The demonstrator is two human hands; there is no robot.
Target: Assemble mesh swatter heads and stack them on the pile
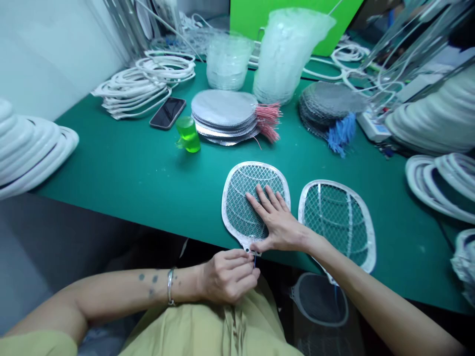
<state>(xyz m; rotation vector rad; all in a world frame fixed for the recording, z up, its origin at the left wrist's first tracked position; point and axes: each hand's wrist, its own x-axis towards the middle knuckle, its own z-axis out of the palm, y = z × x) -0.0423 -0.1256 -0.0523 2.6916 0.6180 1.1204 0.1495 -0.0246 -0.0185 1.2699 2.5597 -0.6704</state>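
Yellow-green clothing [208,331] was pictured at the edge of a green surface [148,188], a silver bracelet [170,287] worn on the left wrist. The left-hand grip [232,274] was curled closed at the narrow neck of a white-rimmed mesh frame [241,198], with a blue wire [255,261] shown beside its fingertips; what was pinched within could not be told. Below the edge, to the right, a dark mesh frame [322,299] was seen. The white-rimmed mesh frame was laid flat at the front of the surface, its neck turned toward the body, and was partly covered by the right-hand grip [282,225], spread open across the mesh. A second white frame [336,217] was set just beside it, partly hidden by the right forearm. Farther back, a green cup [188,133] was stood near a dark phone [167,112] and a pile of silvery mesh discs [224,113] trailed by pink wires [267,118]. A darker mesh pile [326,106] with blue strands [342,133] was placed to the right. Behind, white rings [141,84] were heaped at left, and two translucent stacks [280,54] were stood before a bright green panel [241,17].
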